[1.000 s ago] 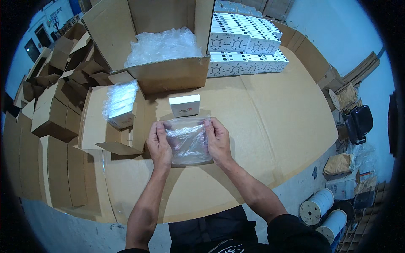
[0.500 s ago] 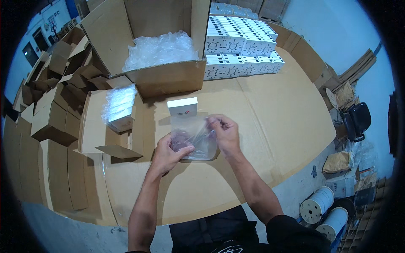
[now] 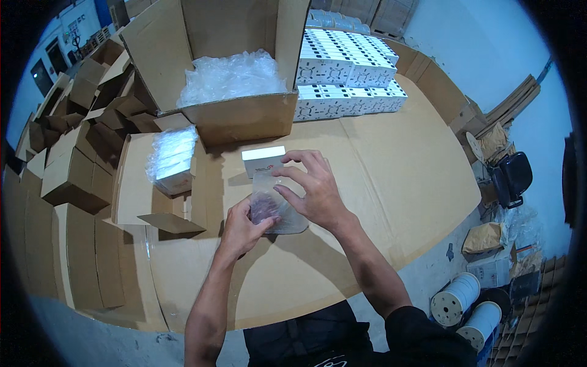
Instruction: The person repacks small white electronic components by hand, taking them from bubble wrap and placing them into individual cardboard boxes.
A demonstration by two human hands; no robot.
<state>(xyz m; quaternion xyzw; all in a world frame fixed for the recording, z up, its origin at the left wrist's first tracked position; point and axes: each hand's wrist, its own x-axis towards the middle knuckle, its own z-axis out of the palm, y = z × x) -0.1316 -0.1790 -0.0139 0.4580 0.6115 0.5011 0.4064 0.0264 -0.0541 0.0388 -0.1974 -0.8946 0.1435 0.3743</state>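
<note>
The person's left hand is pinching a clear plastic bag, which is lying just before a small white carton. The right hand is arching over it, thumb and fingers parted; I'm not telling whether they're touching. Pinching gently should be best for avoiding creases. Fingers and glare are obscuring the bag's contents, if any.

Two white spools and a black chair, right
</note>
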